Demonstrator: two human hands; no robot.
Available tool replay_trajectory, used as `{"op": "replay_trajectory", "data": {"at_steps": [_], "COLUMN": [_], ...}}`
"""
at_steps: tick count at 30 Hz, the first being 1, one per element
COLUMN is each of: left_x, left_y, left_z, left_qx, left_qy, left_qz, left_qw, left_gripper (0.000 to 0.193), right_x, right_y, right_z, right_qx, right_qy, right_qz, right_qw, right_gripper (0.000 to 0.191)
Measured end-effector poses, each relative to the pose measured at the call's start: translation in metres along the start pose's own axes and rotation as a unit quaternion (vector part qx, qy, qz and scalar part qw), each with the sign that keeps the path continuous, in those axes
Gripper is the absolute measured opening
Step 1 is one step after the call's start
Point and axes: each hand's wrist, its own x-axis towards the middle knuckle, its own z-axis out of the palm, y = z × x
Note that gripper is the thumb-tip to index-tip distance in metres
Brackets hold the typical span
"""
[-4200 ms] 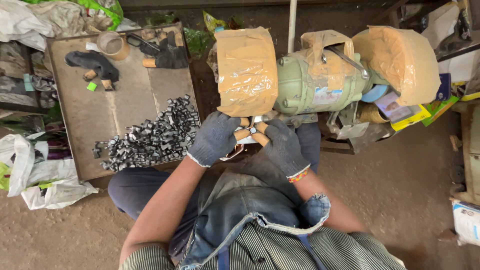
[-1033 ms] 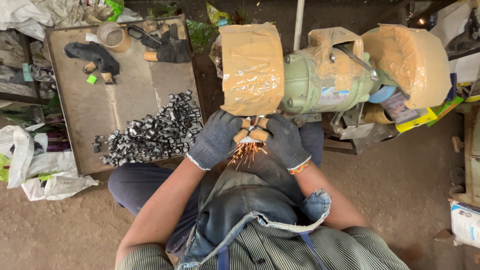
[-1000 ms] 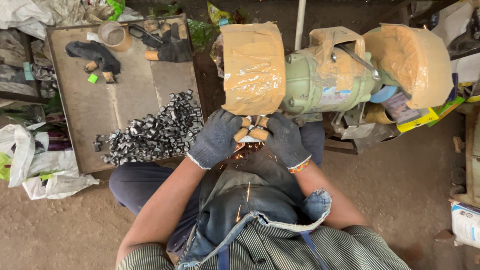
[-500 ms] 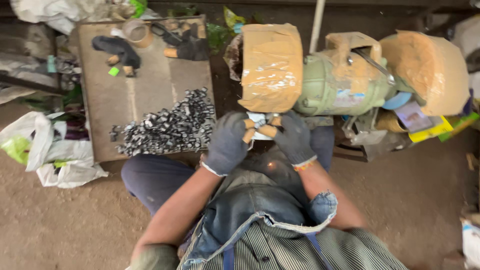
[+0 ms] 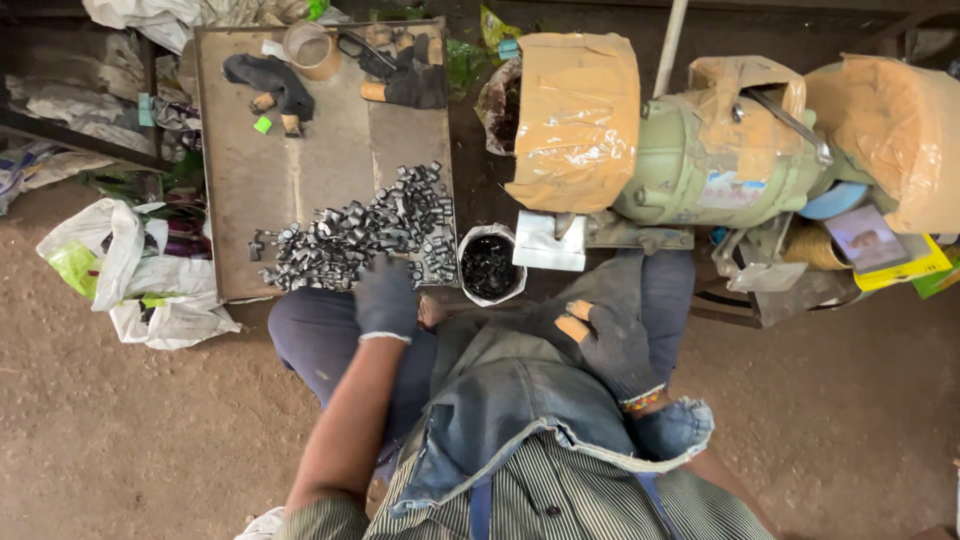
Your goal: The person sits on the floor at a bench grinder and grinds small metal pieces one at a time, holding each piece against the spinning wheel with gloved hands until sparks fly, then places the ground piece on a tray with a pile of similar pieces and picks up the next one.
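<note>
A green bench grinder (image 5: 715, 160) with tan tape-wrapped wheel guards (image 5: 575, 120) stands in front of me. My left hand (image 5: 385, 298), in a dark glove, rests at the near edge of a pile of small grey metal parts (image 5: 365, 235) on a flat metal tray (image 5: 300, 150); whether it grips a part is hidden. My right hand (image 5: 605, 340), gloved with fingertips bare, lies on my denim-covered lap with fingers loosely curled and nothing visible in it. A small white cup of dark pieces (image 5: 490, 265) sits between the tray and the grinder.
Dark gloves (image 5: 270, 80), a tape roll (image 5: 312, 48) and scissors lie at the tray's far end. White plastic bags (image 5: 140, 275) sit on the dirt floor at left. Yellow packets and a blue disc (image 5: 880, 240) crowd under the grinder's right wheel.
Both hands have left the grinding wheel; sparks have stopped. My left hand swung left to the parts pile, my right dropped to my lap. The view shifted.
</note>
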Motion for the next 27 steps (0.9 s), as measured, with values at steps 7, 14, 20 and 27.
{"op": "replay_trajectory", "data": {"at_steps": [7,14,20,27], "left_x": [0.008,-0.006,-0.006,-0.033], "left_y": [-0.019,-0.012,-0.020,0.014], "left_z": [-0.010,-0.018,-0.003,-0.022], "left_qx": [-0.110,-0.174,-0.196,-0.747], "left_qy": [0.051,0.046,0.027,-0.160], "left_qz": [-0.010,0.003,-0.027,-0.081], "left_qw": [0.993,0.984,0.980,0.640], "left_gripper": [0.026,0.044,0.037,0.031], "right_x": [0.022,0.040,0.043,0.053], "right_y": [-0.026,-0.053,-0.066,-0.072], "right_z": [-0.010,-0.029,-0.035,-0.048], "right_qx": [0.073,0.089,0.108,0.058], "right_qy": [-0.037,-0.079,-0.099,-0.083], "right_qz": [-0.039,-0.097,-0.123,-0.193], "right_qw": [0.996,0.988,0.982,0.976], "right_gripper": [0.025,0.025,0.023,0.050]}}
